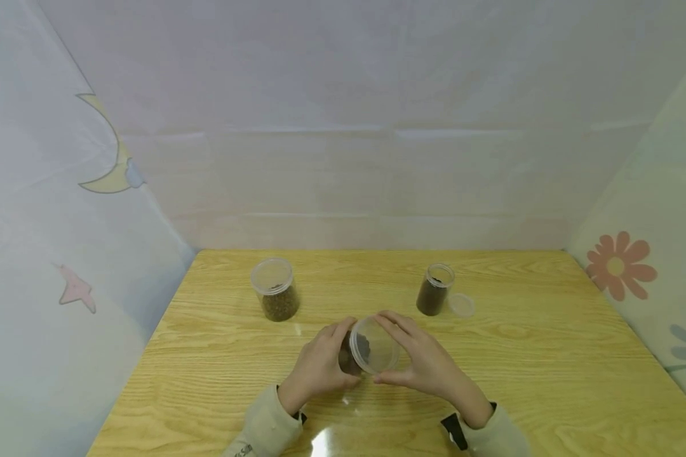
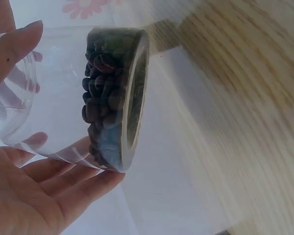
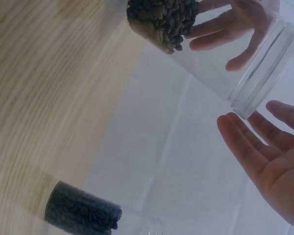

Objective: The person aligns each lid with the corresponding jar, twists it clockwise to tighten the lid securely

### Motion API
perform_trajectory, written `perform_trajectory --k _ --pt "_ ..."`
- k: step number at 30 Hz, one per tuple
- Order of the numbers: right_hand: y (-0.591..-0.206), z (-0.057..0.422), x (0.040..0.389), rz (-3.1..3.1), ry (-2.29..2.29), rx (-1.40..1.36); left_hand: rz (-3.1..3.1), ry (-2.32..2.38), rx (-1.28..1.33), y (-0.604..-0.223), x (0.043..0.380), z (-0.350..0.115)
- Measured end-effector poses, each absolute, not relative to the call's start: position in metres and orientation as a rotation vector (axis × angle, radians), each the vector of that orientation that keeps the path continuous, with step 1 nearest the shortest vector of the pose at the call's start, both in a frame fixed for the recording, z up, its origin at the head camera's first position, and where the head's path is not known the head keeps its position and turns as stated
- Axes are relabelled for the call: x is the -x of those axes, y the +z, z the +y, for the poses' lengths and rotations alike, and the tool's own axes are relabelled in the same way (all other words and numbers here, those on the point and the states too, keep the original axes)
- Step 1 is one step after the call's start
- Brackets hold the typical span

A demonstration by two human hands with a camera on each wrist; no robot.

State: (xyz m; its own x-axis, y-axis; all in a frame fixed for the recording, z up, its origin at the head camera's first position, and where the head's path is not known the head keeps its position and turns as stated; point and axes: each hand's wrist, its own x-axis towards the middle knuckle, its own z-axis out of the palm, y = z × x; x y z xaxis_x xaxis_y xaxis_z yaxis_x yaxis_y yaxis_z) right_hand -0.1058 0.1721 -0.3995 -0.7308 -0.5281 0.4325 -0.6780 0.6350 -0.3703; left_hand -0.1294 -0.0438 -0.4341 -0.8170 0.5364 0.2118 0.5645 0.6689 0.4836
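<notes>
Between my two hands, a clear jar (image 1: 350,355) partly filled with dark coffee beans (image 2: 105,93) lies tilted over the table, its mouth end toward the right. My left hand (image 1: 322,360) grips the jar's body, thumb on one side and fingers along the other. At the mouth end, my right hand (image 1: 425,360) spans the clear round lid (image 1: 379,346), thumb at the near edge and fingertips at the far edge. The right wrist view shows its fingertips (image 3: 228,120) right at the ridged rim.
A wide clear jar (image 1: 279,298) of brown contents stands at the back left of the wooden table (image 1: 206,368). Toward the back right is a narrower jar (image 1: 432,297) of dark beans, with a loose clear lid (image 1: 462,305) lying beside it. Patterned cloth walls (image 1: 343,190) border the table.
</notes>
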Motion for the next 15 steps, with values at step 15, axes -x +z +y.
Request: perform_trajectory --k 15 --pt "-0.406 0.191 0.103 -2.525 0.851 -0.762 -2.673 -1.248 0.896 -0.441 0.133 -0.043"
